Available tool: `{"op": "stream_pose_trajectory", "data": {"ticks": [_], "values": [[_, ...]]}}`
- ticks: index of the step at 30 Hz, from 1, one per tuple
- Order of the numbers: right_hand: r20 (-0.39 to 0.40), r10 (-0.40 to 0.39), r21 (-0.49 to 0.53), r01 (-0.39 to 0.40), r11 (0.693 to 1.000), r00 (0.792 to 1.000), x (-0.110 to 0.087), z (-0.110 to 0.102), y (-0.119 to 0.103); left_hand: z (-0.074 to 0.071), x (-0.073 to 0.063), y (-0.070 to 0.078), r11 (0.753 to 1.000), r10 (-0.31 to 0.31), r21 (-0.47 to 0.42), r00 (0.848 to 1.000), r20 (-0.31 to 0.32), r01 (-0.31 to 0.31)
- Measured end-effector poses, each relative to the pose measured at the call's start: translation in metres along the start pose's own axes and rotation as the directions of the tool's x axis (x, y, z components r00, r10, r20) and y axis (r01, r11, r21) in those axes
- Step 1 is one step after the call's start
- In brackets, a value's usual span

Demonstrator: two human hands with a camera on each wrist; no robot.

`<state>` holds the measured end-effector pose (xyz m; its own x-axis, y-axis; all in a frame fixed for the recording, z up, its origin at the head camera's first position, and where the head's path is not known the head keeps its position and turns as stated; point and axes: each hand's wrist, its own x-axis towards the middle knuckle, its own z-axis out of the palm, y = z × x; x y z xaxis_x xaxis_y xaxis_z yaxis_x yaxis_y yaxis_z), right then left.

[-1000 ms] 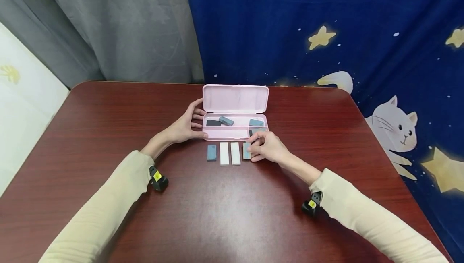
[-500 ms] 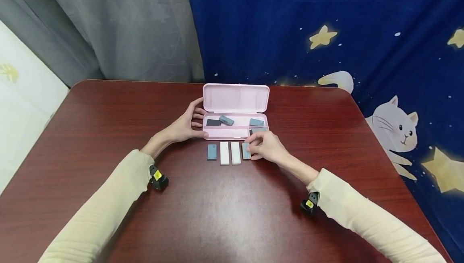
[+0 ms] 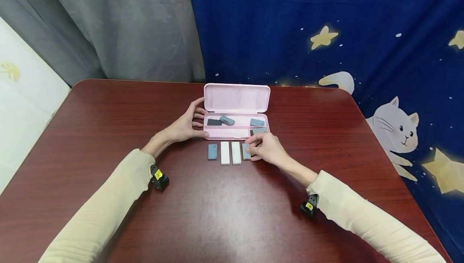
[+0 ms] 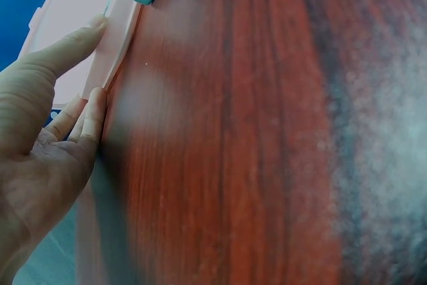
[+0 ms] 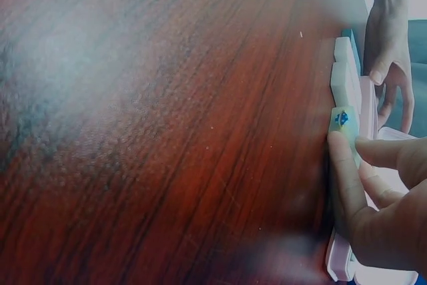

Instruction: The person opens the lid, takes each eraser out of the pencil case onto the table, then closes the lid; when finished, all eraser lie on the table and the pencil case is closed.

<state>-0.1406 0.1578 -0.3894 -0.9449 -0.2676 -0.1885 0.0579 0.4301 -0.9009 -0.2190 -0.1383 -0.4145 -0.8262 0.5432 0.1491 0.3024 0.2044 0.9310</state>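
A pink pencil case (image 3: 226,133) lies with its lid raised at the back. My left hand (image 3: 183,128) holds its left end, thumb at the front corner and fingers along the side. My right hand (image 3: 270,149) pinches a blue-grey eraser-like block (image 3: 245,151) at the right of a short row before the case. In the right wrist view this block (image 5: 343,121) bears a small blue print. Two longer white blocks (image 3: 225,153) stand side by side to its left, then another blue-grey block (image 3: 212,152). My right fingers partly cover the pinched block.
Inside the case lie a dark block (image 3: 214,122), a slanted grey block (image 3: 227,120) and further blue-grey blocks (image 3: 257,122). A low wall divides the case into compartments. The brown wooden table (image 3: 181,214) ends at curtains (image 3: 152,25) behind.
My right hand has slid its block slightly left, closer to the nearer white block. The left hand and the case keep their places; the view shifts a little.
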Motion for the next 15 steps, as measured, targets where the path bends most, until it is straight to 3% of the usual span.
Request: {"op": "stream_pose_trajectory", "data": {"ticks": [8,15], "values": [[-0.003,-0.024,0.009,0.024,1.0,1.0,-0.0017,0.0002,0.0005,0.0005,0.0003,-0.0001,1.0,0.004,0.003,1.0,0.001,-0.004],[-0.002,0.002,0.054,-0.002,0.999,1.0,-0.0007,-0.0001,0.0022,0.0002,-0.0006,0.0013,1.0,0.005,0.001,1.0,0.0,-0.005]]}}
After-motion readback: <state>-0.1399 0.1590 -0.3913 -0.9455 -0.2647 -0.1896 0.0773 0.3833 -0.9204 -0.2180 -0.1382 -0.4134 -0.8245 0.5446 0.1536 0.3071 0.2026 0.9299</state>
